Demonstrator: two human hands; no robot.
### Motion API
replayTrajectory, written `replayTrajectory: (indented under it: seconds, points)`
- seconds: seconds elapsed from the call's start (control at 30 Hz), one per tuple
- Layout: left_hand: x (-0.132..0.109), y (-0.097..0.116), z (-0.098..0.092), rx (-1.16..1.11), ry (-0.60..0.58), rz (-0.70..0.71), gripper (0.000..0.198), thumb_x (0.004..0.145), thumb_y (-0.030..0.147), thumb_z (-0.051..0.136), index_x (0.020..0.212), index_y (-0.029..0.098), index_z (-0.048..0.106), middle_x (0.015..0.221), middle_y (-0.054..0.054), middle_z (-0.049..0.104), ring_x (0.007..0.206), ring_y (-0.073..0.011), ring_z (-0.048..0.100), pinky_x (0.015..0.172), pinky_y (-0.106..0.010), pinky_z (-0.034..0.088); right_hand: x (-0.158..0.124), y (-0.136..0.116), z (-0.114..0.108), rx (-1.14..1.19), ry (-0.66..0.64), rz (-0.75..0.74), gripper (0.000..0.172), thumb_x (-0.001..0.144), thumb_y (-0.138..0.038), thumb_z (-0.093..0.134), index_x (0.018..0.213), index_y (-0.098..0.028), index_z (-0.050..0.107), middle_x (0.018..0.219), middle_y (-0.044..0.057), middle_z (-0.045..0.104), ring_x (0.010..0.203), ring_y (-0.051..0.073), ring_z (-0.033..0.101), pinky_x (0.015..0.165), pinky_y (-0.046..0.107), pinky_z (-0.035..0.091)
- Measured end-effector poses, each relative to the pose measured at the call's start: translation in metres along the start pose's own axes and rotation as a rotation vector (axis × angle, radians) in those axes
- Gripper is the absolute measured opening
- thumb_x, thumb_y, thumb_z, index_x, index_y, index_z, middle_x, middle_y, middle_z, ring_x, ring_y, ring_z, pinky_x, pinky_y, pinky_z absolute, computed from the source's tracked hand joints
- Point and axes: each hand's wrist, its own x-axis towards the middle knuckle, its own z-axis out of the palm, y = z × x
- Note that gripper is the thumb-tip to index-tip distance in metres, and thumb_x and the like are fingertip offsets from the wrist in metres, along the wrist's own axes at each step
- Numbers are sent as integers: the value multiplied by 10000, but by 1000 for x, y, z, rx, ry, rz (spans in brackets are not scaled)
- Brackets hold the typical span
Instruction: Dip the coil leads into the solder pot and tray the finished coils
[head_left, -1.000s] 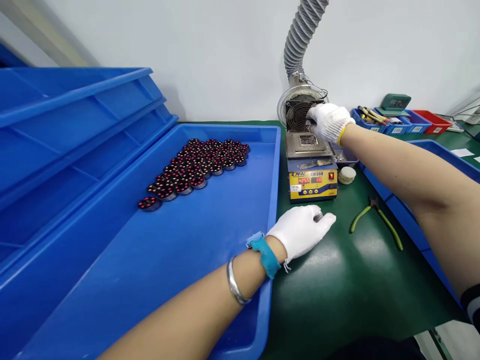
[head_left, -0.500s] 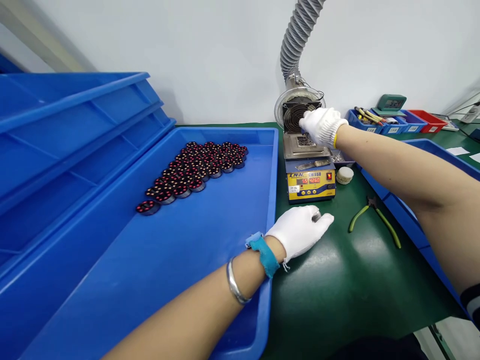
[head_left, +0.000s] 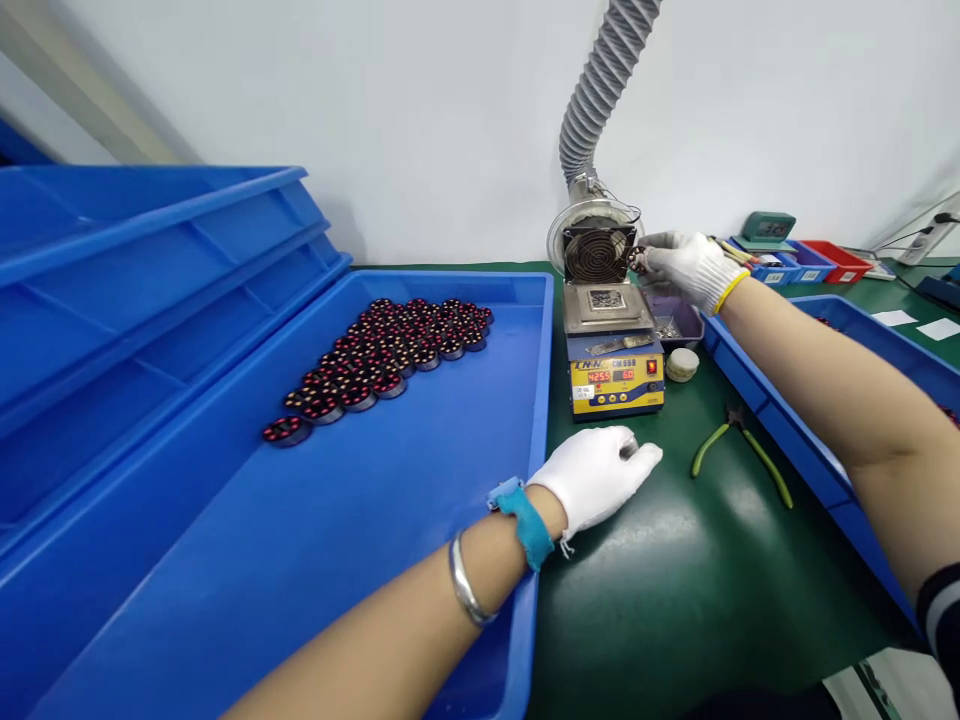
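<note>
My left hand wears a white glove and rests on the green bench mat beside the big blue tray. Its fingers curl around a small round metal part that only partly shows. My right hand, also gloved, is stretched out to the right of the solder pot and its small fan. Those fingers are pinched on a small dark part next to the fan. Several round dark coils with red spots lie in rows in the tray.
A grey fume hose rises behind the fan. Green-handled cutters and a round white puck lie on the mat. Another blue tray runs under my right arm. Small bins stand at the back right, stacked blue trays at left.
My right hand has moved from over the solder pot to the right side of the fan, carrying the small part. My left hand has stayed put.
</note>
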Motion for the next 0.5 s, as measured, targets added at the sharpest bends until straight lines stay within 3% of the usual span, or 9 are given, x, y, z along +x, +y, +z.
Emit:
replayTrajectory:
  seconds: [0.07, 0.2, 0.27, 0.37, 0.5]
  points:
    - [1, -1, 0, 3, -7, 6, 447, 870, 550, 385, 625, 201, 519, 599, -8, 586, 572, -164, 518, 535, -288, 289, -6, 8, 1, 323, -51, 114, 417, 719, -52, 546, 1105, -209, 524, 735, -10, 611, 651, 149, 649, 669, 348, 581]
    - [2, -1, 0, 14, -26, 15, 441, 872, 545, 385, 658, 201, 559, 652, -21, 623, 607, -172, 547, 548, -293, 302, -10, 23, 5, 434, -95, 141, 438, 702, -5, 492, 1076, -231, 529, 745, -32, 613, 668, 122, 659, 672, 300, 592]
    - [2, -1, 0, 10, -26, 23, 446, 869, 547, 387, 665, 199, 576, 657, -25, 628, 604, -172, 551, 545, -295, 306, -5, 29, 8, 384, -104, 122, 336, 730, -39, 516, 1013, -209, 579, 766, -11, 636, 678, 122, 657, 677, 291, 589]
    - [2, -2, 2, 3, -22, 31, 451, 865, 549, 394, 670, 197, 598, 635, -26, 623, 579, -170, 545, 531, -294, 312, 6, 33, 12, 147, -7, 35, 212, 756, -140, 595, 959, -184, 631, 800, 21, 665, 685, 135, 650, 689, 304, 576]
    - [1, -3, 3, 6, -28, 45, 437, 864, 538, 409, 702, 196, 628, 672, -34, 654, 619, -180, 579, 547, -291, 339, 19, 32, 18, -196, 147, -60, 258, 721, -282, 675, 958, -180, 671, 837, 41, 680, 734, 173, 656, 753, 352, 550]
